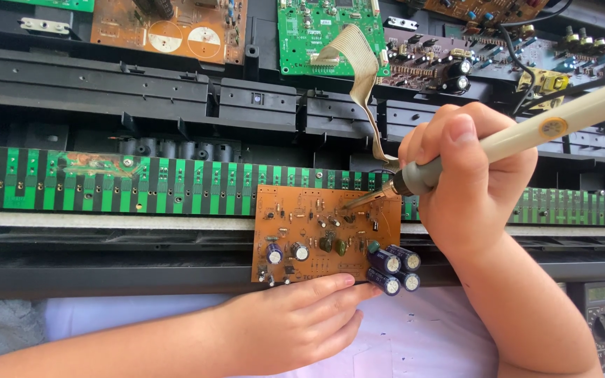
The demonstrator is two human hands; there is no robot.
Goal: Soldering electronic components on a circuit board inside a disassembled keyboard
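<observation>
1. We hold a soldering iron [526,136] in our right hand [474,178]. Our fingers are curled tight around its cream handle, and our thumb lies on top.
2. The metal tip of the iron points down and to the left. It touches the top of a small orange circuit board [316,210], near that board's upper right corner.
3. Our left hand [295,322] rests under the orange board. The fingers lie flat and close together, and the fingertips press on the board's bottom edge. They do not pinch it.
4. The orange board stands up against the front edge of a big black case [106,91] that lies open. It leans on a long green and black striped board [106,185] that runs from the left edge of the case to the right edge.
5. Blue round parts [395,266] sit in a bunch at the orange board's lower right corner, just beside our left fingertips.
6. Inside the open case, near its back edge, we see a green board [309,31], a rusty brown board [169,31] and a dark board with many little parts [435,59].
7. A flat tan ribbon cable [358,63] bends down from the green board toward our right hand.
8. A meter with a dial [600,318] lies on white cloth [421,336] at the lower right corner, near our right arm.
</observation>
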